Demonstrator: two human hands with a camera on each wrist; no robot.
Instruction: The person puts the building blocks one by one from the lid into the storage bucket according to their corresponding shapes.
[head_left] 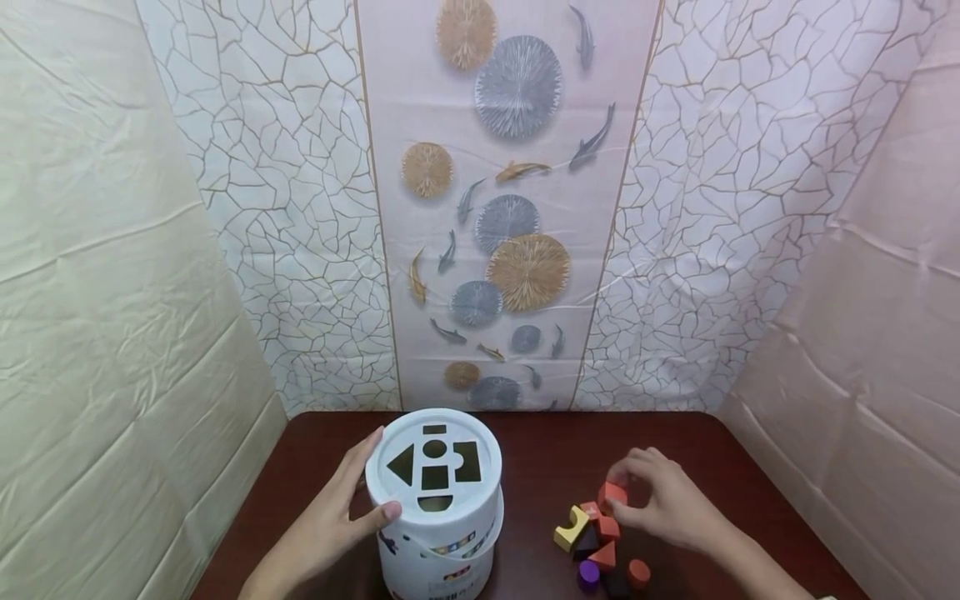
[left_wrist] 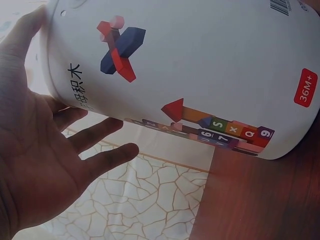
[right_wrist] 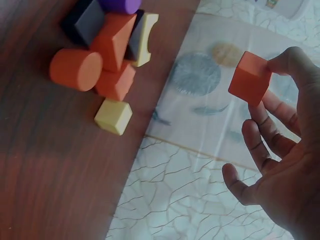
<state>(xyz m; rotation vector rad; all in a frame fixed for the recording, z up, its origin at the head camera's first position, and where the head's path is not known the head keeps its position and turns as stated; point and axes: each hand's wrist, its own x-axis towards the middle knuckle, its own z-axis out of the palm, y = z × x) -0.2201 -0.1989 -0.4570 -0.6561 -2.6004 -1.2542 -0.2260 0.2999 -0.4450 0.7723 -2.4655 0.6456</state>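
Right hand (head_left: pixel 663 493): thumb and fingers are pinching an orange block (head_left: pixel 612 495) by its sides. The block is sitting to the right of the white tub (head_left: pixel 438 537) and, by the wrist view, is being held clear of the other blocks. The pinch is leaving most of its faces exposed — a sound hold, in my judgement, provided pressure is bearing evenly and the block is not twisting.

Left hand (head_left: pixel 322 521): fingers are spreading wide at the tub's left side, the thumb resting on the rim. Some fingers are standing apart from the wall, so the tub is being steadied rather than fully gripped; fuller palm contact would probably be resisting a tip better. The thumb is lying clear of the openings in the lid (head_left: pixel 410 497).

Farther out, to the tub's right, a yellow arch block (head_left: pixel 572 531), a purple cylinder (head_left: pixel 588 575) and an orange cylinder (head_left: pixel 638 573) are lying with others on the tabletop (head_left: pixel 540 450). The right fingers are working close beside this pile — lifting straight up would likely be disturbing it least.
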